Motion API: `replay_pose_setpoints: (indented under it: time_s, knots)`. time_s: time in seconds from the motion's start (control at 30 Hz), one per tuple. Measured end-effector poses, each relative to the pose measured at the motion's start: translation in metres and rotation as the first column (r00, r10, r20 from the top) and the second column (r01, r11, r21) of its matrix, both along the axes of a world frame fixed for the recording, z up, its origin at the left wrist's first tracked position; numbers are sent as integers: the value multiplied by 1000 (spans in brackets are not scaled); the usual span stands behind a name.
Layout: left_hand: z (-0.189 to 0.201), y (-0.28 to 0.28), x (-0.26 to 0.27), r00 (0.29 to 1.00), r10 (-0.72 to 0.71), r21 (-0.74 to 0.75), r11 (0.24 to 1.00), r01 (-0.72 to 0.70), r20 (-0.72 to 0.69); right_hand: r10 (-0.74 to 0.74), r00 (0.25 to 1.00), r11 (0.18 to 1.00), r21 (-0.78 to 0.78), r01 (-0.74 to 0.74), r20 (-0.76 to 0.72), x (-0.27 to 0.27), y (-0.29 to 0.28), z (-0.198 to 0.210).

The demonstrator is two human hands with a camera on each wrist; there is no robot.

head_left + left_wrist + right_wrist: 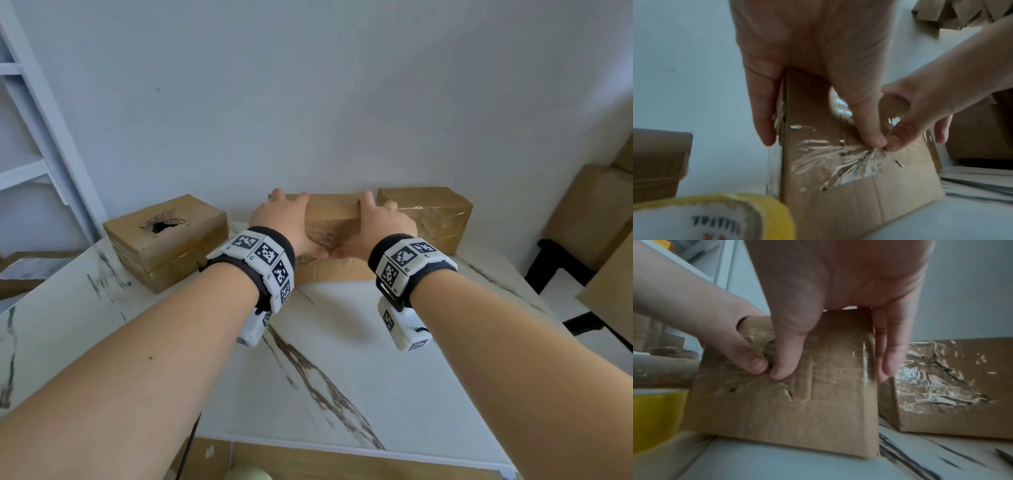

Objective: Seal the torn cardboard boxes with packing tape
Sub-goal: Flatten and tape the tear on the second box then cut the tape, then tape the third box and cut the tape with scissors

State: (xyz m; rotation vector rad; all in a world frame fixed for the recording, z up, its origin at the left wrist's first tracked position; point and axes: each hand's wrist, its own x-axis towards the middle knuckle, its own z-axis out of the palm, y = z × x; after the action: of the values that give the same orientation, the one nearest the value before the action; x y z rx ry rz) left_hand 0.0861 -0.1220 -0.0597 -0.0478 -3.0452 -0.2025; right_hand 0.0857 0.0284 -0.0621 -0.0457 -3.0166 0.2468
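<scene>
A brown cardboard box (330, 209) stands against the wall on the marble table (342, 359). My left hand (282, 219) and right hand (380, 221) reach over its top edge with straight fingers. Both thumbs meet on its front face. The left thumb (869, 129) and the right thumb (785, 363) press on crinkled clear tape (838, 159) that covers a tear. A yellow tape roll (715, 216) lies on the table just before the box, to the left. A box with an open torn hole (164, 226) sits at the left.
A taped box (428, 216) stands right of the middle one, touching it. More cardboard boxes (596, 212) are stacked off the table at the right. White shelving (30, 137) rises at the left. The wall is directly behind the boxes.
</scene>
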Motion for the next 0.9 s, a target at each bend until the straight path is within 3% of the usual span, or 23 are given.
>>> replay_pose_setpoints:
  time_s: [0.17,0.37,0.57,0.73,0.8,0.9]
  knots:
    - [1,-4,-12,997,-1,-32,999,3,74,32,999,999,9,-31,-24,-19,1,-1]
    - [-2,-19,-23,997,78,156,985,-79,15,19,997,998,66,-15,-70,-43,1,-3]
    - [-4,-38,-25,997,34,261,964,-51,70,5,989,982,189,22,-145,-62,-5,2]
    - [7,-53,-20,998,15,308,951,-32,57,-19,997,982,188,33,-76,-56,-18,13]
    - [14,-64,-18,999,34,321,946,-43,34,37,998,988,154,-28,-56,-51,-30,22]
    - [24,-86,-11,995,89,345,936,-73,-32,229,966,972,-21,-233,-119,-41,-63,41]
